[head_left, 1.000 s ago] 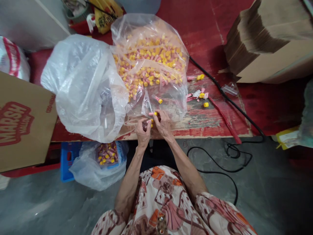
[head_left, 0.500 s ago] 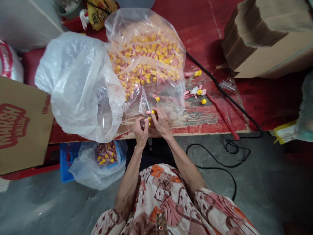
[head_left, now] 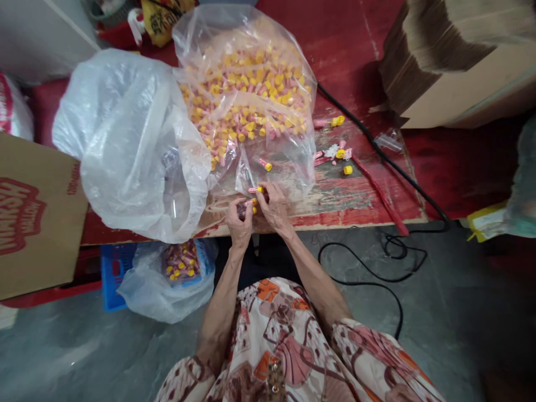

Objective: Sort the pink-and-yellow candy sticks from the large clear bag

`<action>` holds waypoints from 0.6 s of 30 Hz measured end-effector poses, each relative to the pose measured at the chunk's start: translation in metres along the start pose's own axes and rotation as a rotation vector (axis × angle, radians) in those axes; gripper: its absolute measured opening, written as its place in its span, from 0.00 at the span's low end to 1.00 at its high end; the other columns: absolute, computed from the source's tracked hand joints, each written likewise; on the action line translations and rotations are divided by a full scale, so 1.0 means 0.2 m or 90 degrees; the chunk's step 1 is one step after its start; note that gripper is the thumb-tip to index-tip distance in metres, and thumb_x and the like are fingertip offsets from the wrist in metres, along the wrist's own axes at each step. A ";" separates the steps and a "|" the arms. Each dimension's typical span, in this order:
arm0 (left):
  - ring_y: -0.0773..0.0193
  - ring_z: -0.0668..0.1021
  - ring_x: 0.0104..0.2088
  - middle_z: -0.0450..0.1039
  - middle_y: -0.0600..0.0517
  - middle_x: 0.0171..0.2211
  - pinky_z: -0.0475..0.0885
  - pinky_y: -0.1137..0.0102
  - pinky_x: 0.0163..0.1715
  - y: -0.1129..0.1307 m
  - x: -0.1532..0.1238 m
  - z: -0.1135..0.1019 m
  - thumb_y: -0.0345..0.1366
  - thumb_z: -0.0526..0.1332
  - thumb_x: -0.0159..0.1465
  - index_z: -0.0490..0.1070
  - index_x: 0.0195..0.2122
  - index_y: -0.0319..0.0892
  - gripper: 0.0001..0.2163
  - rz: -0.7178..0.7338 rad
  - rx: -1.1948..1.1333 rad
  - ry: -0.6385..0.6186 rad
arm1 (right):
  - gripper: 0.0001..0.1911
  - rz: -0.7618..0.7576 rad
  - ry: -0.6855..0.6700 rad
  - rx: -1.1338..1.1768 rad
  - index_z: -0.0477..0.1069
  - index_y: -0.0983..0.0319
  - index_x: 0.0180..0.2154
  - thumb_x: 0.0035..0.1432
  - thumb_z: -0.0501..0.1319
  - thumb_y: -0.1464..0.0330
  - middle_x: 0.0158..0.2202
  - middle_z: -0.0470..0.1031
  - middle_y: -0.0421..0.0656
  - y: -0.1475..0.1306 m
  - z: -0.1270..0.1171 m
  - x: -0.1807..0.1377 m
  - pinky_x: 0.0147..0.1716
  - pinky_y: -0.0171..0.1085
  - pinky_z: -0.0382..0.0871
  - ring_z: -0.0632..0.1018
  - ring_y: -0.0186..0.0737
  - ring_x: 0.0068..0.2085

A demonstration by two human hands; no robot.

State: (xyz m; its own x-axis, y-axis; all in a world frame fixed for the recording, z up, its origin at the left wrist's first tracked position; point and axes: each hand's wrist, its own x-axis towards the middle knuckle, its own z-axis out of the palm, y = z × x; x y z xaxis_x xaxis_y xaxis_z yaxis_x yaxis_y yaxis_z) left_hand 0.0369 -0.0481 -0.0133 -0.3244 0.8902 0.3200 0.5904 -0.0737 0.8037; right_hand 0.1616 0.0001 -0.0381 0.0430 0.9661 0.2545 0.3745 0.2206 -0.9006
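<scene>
Close together at the table's front edge are both my hands. My left hand [head_left: 239,228] is closed around small pink-wrapped tubes with yellow caps [head_left: 253,210], their caps poking out past the thumb; its palm is hidden. Between the fingertips of my right hand [head_left: 274,209] is another yellow-capped pink tube [head_left: 253,190], its pink end pointing left. Just beyond lies a single capped tube [head_left: 264,164] at the mouth of a large clear plastic bag [head_left: 309,167], which is full of the same tubes.
An open whitish plastic bag [head_left: 121,139] stands left of my hands. Below the table, a blue basket [head_left: 109,279] holds more tubes in a bag. A black cable [head_left: 368,134] crosses the red table [head_left: 335,33]. Stacked cardboard [head_left: 464,95] stands right, a cardboard box [head_left: 37,223] left.
The whole view has shifted slightly, with things on the table appearing a little higher and further left. Both hands keep nearly the same pose and grip.
</scene>
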 end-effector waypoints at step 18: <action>0.60 0.85 0.40 0.84 0.47 0.43 0.80 0.67 0.45 0.00 0.00 0.00 0.59 0.64 0.74 0.77 0.48 0.43 0.21 -0.001 0.002 -0.006 | 0.15 0.001 -0.001 -0.008 0.78 0.59 0.54 0.81 0.57 0.60 0.51 0.82 0.48 -0.01 -0.01 0.00 0.54 0.42 0.77 0.82 0.45 0.51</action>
State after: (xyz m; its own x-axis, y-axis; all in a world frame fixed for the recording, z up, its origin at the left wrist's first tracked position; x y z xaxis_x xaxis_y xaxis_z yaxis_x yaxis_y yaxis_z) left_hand 0.0359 -0.0481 -0.0131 -0.3191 0.8942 0.3141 0.5917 -0.0710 0.8031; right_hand 0.1621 -0.0008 -0.0361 0.0425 0.9667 0.2524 0.3857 0.2172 -0.8967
